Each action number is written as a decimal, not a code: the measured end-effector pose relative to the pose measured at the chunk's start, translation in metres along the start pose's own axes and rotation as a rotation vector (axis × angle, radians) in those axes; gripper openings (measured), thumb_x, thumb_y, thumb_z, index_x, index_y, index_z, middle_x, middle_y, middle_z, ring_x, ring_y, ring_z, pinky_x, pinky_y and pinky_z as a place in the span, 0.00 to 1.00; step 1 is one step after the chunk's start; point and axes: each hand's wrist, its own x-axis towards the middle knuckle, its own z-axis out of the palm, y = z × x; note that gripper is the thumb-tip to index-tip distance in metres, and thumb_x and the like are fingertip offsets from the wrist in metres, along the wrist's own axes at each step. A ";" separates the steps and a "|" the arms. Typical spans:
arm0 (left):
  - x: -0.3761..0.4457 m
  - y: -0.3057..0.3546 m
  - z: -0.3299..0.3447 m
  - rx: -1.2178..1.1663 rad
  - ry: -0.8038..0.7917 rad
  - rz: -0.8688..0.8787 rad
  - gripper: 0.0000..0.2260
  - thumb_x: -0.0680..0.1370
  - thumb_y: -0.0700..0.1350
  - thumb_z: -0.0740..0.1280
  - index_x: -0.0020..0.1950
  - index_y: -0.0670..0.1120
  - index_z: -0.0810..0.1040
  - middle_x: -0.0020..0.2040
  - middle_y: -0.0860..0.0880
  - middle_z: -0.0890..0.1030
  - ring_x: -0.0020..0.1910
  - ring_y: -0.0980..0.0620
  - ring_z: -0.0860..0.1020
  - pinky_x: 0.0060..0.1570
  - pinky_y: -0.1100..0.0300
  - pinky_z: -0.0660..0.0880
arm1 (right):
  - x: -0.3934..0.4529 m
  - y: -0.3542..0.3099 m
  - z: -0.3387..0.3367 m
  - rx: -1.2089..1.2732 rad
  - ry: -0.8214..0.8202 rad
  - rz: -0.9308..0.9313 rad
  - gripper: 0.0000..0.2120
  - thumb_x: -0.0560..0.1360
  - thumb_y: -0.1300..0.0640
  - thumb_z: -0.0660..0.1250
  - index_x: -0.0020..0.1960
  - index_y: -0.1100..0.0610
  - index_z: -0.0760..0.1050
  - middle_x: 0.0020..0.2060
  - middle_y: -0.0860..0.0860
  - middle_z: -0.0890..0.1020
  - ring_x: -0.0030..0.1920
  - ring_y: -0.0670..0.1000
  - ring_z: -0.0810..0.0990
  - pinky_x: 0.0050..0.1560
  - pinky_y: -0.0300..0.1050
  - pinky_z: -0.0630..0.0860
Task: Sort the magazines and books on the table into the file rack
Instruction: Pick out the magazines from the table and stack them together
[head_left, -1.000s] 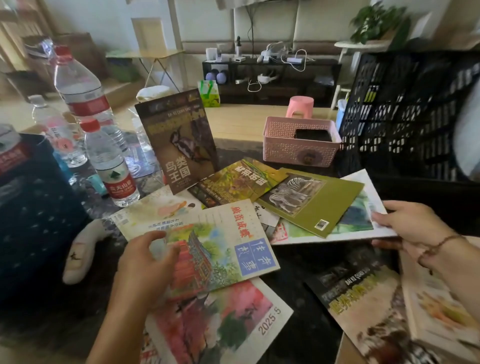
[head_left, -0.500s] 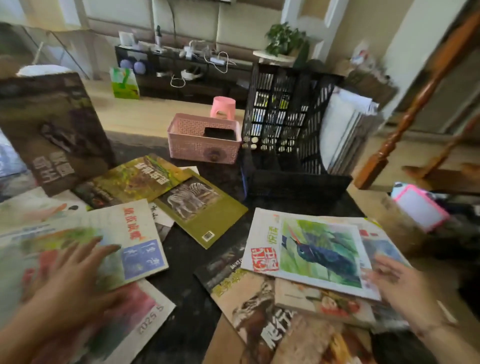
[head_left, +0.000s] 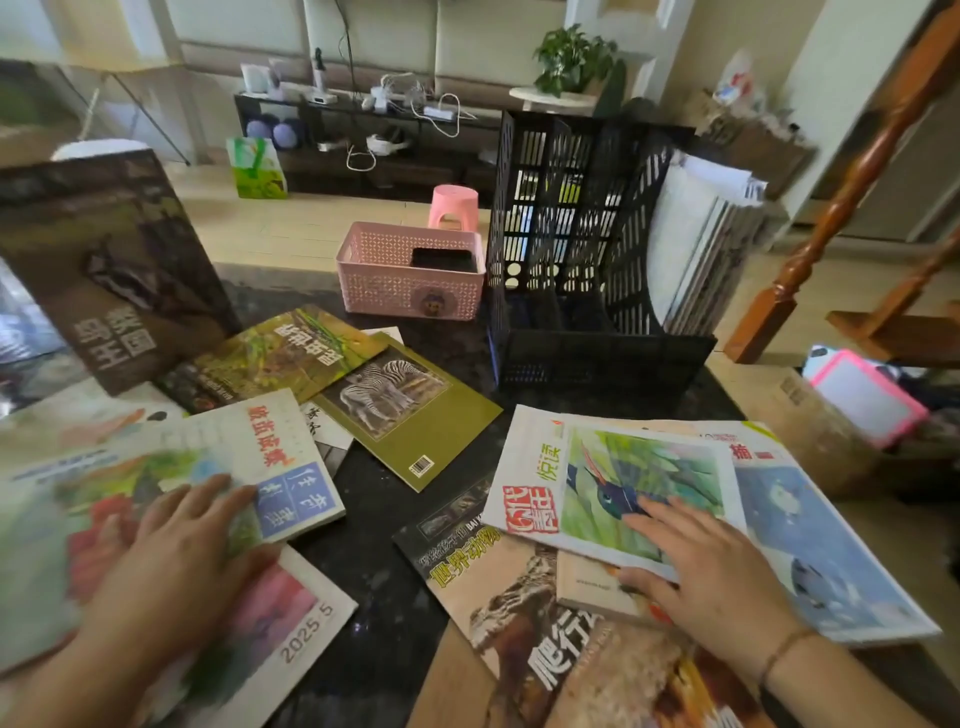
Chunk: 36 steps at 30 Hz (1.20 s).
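Left hand (head_left: 182, 545): grip released, fingers extended flat on the cover of a magazine with a blue title block (head_left: 218, 467), thumb at that magazine's near edge. This magazine lies on top of a second one marked "2025 5" (head_left: 291, 623), which projects from beneath it toward the viewer.

Right hand (head_left: 711, 566): grip released, fingers flat on a white-bordered magazine with a blue bird (head_left: 618, 478); the thumb lies along its near edge, above a small tan book (head_left: 592, 592) underneath. The bird magazine rests on a larger blue magazine (head_left: 826, 545), which extends to the right. A reptile magazine (head_left: 514, 608) lies partly under this stack, on the near side.

Centre of the dark bench (head_left: 379, 545): an olive-green book with a zebra cover (head_left: 405, 405) lies flat, overlapping a green-covered book (head_left: 280, 358). A dark brown book (head_left: 104, 270) stands tilted at the left.

Far side of the bench: the black file rack (head_left: 587, 249) stands upright. Its rightmost slot holds a batch of magazines (head_left: 706, 239) leaning to the right; the visible slots to the left hold nothing. A pink basket (head_left: 384, 280) sits just left of the rack, with a pink stool (head_left: 452, 202) on the floor behind it
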 end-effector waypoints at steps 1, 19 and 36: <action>0.000 0.001 0.000 -0.002 0.016 -0.012 0.32 0.71 0.68 0.61 0.73 0.58 0.67 0.76 0.52 0.65 0.74 0.43 0.61 0.71 0.35 0.59 | -0.003 -0.002 0.001 -0.021 0.045 -0.020 0.36 0.72 0.26 0.41 0.63 0.43 0.76 0.63 0.43 0.78 0.63 0.50 0.77 0.59 0.49 0.76; -0.011 0.002 -0.018 -0.109 0.157 -0.230 0.24 0.72 0.60 0.72 0.65 0.52 0.78 0.70 0.49 0.73 0.69 0.43 0.68 0.67 0.47 0.65 | 0.028 -0.164 -0.035 0.358 0.222 -0.264 0.18 0.73 0.35 0.57 0.45 0.44 0.80 0.34 0.39 0.82 0.34 0.40 0.79 0.33 0.38 0.74; -0.015 -0.017 -0.028 -0.181 0.017 -0.344 0.28 0.76 0.61 0.63 0.75 0.58 0.61 0.79 0.52 0.54 0.78 0.45 0.49 0.72 0.37 0.48 | 0.228 -0.161 -0.015 0.121 -0.302 0.367 0.50 0.60 0.27 0.69 0.71 0.58 0.64 0.69 0.60 0.66 0.69 0.62 0.64 0.65 0.54 0.67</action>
